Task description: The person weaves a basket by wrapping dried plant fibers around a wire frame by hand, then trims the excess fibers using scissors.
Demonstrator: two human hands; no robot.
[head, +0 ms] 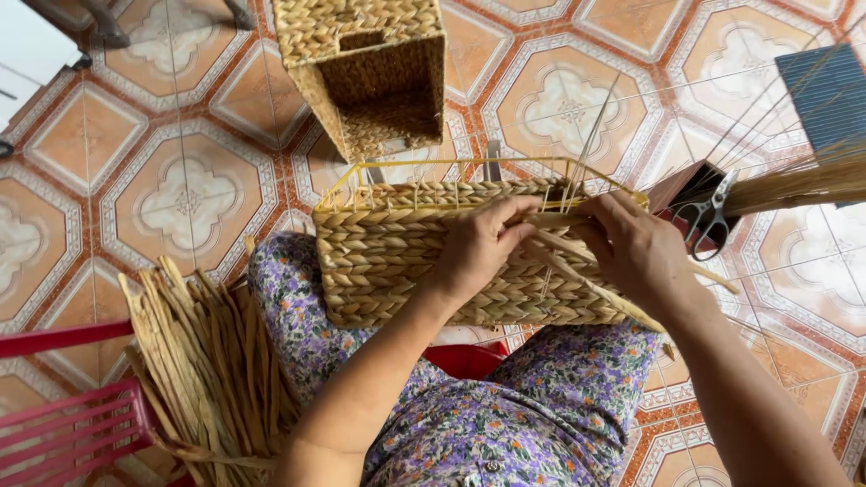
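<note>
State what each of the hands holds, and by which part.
Left hand and right hand both pinch pale fibre strands near the top edge of the half-woven basket on the lap; the exact grip point is hidden by fingers.

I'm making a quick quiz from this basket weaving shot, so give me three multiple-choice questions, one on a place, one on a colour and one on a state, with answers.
1. Where does the bundle of dry tan fibre strips lie?
A. beside the left knee
B. inside the finished basket
C. under the scissors

2. What colour is the wire frame of the half-woven rectangular straw basket?
A. blue
B. yellow
C. black

3. What is the left hand doing?
A. hanging free
B. holding scissors
C. pressing on the weave

Answers: 1 A, the strips rest at the left knee over a red plastic crate. 2 B, yellow rods rim the top. 3 C, its fingers lie on the braid, opposite the right hand.
</note>
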